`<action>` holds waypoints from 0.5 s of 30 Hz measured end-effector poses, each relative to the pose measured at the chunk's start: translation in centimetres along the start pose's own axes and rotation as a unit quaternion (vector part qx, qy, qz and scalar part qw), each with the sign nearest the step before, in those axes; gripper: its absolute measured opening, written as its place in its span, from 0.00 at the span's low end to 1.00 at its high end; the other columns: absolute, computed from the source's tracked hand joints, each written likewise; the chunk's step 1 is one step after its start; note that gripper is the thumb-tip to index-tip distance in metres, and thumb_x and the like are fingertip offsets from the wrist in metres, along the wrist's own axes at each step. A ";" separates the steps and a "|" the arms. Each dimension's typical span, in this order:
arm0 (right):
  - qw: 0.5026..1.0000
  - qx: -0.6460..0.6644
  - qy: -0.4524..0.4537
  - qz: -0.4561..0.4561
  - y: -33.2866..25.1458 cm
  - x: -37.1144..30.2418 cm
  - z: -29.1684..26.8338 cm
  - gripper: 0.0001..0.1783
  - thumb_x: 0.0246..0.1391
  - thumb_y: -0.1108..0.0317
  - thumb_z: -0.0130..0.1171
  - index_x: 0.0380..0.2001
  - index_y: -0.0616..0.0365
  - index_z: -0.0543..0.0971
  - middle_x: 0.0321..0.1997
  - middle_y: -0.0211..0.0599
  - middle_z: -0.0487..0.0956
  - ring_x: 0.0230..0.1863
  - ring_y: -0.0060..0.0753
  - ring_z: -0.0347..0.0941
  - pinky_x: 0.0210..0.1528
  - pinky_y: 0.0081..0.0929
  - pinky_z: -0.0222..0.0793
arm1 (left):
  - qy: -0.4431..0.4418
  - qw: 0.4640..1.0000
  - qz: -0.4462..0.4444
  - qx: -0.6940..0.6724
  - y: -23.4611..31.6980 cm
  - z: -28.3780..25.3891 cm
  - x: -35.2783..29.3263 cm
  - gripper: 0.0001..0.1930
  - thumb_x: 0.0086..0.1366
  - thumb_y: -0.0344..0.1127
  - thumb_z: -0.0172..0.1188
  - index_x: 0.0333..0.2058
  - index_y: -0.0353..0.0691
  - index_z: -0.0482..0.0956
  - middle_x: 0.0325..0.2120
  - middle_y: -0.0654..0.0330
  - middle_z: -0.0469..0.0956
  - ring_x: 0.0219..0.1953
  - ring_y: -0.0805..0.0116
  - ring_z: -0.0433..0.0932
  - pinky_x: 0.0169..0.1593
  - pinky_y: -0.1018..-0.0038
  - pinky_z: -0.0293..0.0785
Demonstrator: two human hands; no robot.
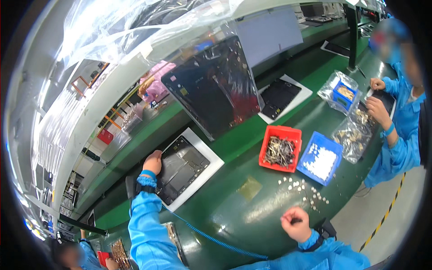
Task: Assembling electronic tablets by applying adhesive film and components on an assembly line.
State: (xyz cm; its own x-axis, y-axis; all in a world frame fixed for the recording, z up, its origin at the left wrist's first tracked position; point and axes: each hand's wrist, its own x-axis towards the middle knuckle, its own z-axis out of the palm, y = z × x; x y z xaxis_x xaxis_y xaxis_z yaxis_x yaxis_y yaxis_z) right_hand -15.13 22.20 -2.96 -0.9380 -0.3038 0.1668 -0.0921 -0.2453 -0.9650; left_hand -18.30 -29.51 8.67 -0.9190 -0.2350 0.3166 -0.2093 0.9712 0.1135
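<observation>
A black tablet housing lies with its inner side up on a white pad. At its left edge is my left hand, fingers curled against the housing; their tips are partly hidden. My right hand hovers over the green bench near its front edge, fingers pinched around something small and dark that I cannot make out. Small white pieces lie scattered just beyond it. Past them stand a blue bin of white pieces and a red bin of small metallic parts.
A yellowish square sheet lies mid-bench. A coiled blue cord runs from near my left wrist. A bagged dark panel hangs ahead; another housing lies beyond. At right, a co-worker's hands work beside plastic bags and a small blue box.
</observation>
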 end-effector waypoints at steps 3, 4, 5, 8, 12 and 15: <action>0.997 -0.049 -0.017 -0.058 0.8 -0.1 -0.6 0.08 0.40 0.83 0.57 0.24 0.60 0.72 0.18 0.25 0.65 0.21 0.15 0.61 0.24 0.15 0.59 | -0.028 0.980 -0.159 0.115 -1.2 2.9 3.5 0.10 0.62 0.40 0.44 0.39 0.50 0.73 0.36 0.54 0.76 0.42 0.49 0.72 0.43 0.56 0.68; 0.999 -0.029 -0.021 -0.026 1.2 -0.4 -0.8 0.09 0.39 0.84 0.58 0.24 0.60 0.71 0.20 0.27 0.66 0.22 0.17 0.62 0.25 0.16 0.60 | -0.025 0.981 -0.154 0.111 -1.1 3.8 4.5 0.10 0.62 0.40 0.44 0.39 0.50 0.73 0.36 0.54 0.76 0.42 0.49 0.72 0.43 0.56 0.68; 0.999 -0.038 -0.014 -0.024 1.3 -0.5 -0.9 0.09 0.39 0.84 0.58 0.24 0.60 0.72 0.20 0.28 0.67 0.22 0.18 0.63 0.25 0.17 0.60 | -0.053 0.966 -0.196 0.159 -0.9 4.6 5.0 0.10 0.62 0.39 0.44 0.39 0.52 0.73 0.38 0.57 0.76 0.43 0.51 0.72 0.43 0.54 0.68; 0.997 -0.014 -0.067 -0.018 0.6 0.0 -1.1 0.09 0.39 0.83 0.59 0.24 0.59 0.72 0.21 0.29 0.69 0.21 0.19 0.64 0.24 0.18 0.60 | -0.082 0.934 -0.250 0.242 -0.5 8.3 6.7 0.11 0.59 0.39 0.47 0.40 0.56 0.75 0.38 0.60 0.76 0.46 0.54 0.71 0.43 0.50 0.67; 0.996 -0.021 -0.086 -0.016 -0.1 0.1 -1.2 0.09 0.39 0.82 0.59 0.26 0.60 0.73 0.21 0.30 0.69 0.21 0.20 0.65 0.24 0.18 0.60 | -0.023 0.971 -0.083 0.224 7.3 13.5 11.0 0.14 0.51 0.34 0.53 0.38 0.48 0.77 0.35 0.59 0.74 0.42 0.54 0.71 0.42 0.60 0.70; 0.991 -0.014 -0.124 -0.039 -0.4 0.5 -0.9 0.09 0.39 0.82 0.59 0.27 0.60 0.74 0.21 0.31 0.70 0.21 0.21 0.65 0.23 0.18 0.60 | 0.056 0.941 0.128 0.308 -0.7 26.8 12.9 0.14 0.56 0.36 0.50 0.41 0.42 0.75 0.39 0.57 0.74 0.44 0.54 0.71 0.46 0.61 0.70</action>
State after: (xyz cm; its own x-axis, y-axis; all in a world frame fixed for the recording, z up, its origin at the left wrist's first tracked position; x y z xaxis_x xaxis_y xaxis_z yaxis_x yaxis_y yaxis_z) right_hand -15.83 23.00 -2.69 -0.8176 -0.5023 0.2816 -0.1727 -0.2527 -0.9520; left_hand -39.00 -32.18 -12.59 -0.9320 0.0414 0.3600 -0.1704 0.8266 -0.5364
